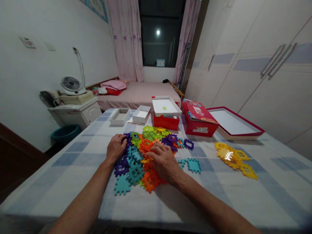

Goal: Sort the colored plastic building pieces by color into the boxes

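Note:
A heap of flat interlocking plastic building pieces [136, 174] in purple, teal, orange and lime green lies mid-table. At its left edge, my left hand [116, 149] rests with bent, slightly parted fingers against the purple pieces [122, 167]. My right hand [166, 162] lies over the orange pieces [150, 179] with its fingers apart, reaching into the heap. Neither hand shows a piece lifted. Some pieces are hidden beneath the right palm. Just right of that hand are a loose teal square piece [194, 165] and a purple square frame [188, 144].
Yellow pieces [232, 157] form a separate group at right. Along the back stand two small white boxes [120, 117], a white tray [168, 107] on a red box [166, 123], a red carton [200, 118] and a large shallow lid [234, 122]. A checked cloth [80, 188] covers the table.

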The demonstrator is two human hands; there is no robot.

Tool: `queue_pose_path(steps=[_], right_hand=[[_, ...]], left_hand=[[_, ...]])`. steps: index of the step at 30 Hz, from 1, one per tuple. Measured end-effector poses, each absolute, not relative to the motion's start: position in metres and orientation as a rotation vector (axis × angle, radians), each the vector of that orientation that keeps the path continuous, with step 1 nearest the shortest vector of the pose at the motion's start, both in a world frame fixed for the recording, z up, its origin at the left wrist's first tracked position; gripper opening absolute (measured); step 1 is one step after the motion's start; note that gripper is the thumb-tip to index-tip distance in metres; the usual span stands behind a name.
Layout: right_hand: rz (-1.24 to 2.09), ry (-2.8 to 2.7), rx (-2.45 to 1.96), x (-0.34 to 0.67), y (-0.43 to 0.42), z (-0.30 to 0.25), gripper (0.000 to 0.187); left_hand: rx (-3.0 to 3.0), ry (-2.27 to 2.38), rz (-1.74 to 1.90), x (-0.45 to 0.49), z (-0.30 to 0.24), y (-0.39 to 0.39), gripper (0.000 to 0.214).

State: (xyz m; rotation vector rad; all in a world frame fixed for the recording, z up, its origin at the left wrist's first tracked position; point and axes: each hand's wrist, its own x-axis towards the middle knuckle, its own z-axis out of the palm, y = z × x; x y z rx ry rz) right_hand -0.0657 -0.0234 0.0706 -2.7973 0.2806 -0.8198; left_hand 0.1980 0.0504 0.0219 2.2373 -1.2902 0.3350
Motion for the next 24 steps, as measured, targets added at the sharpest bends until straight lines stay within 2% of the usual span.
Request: queue_pose_path(steps=[2, 5, 9, 12, 16, 21, 24], right_hand=[[-0.838, 0.307, -2.749, -0.059, -0.023, 0.065, 0.013], [-0.927, 0.455, -2.446, -0.064, -0.024, 0.066, 0.011], [-0.879, 0.664, -1.954, -0.082, -0.035, 0.076, 0.025], [-0.892, 0.773, -1.818, -0.11, -0.061, 0.08, 0.034], [-1.055, 1.235, -1.881, -0.186, -0.119, 0.074, 0.043], [-1.011, 1.817, -2.231, -0.265, -0.176, 0.062, 0.043], [-1.165, 1.727, -2.543, -0.247, -0.179, 0.063, 0.042]], left_hand=[[2.243, -1.292, 0.337, 0.198, 0.022, 0.05, 0.035], [2.253, -1.292, 0.327, 0.198, 0.023, 0.05, 0.035], [2.248, -1.303, 0.316, 0.199, 0.022, 0.05, 0.037], [2.24, -1.307, 0.336, 0.201, 0.02, 0.051, 0.036], [2.237, -1.291, 0.349, 0.199, 0.02, 0.051, 0.036], [2.183, -1.299, 0.311, 0.188, 0.024, 0.048, 0.037], [2.147, -1.281, 0.312, 0.184, 0.026, 0.047, 0.039]])
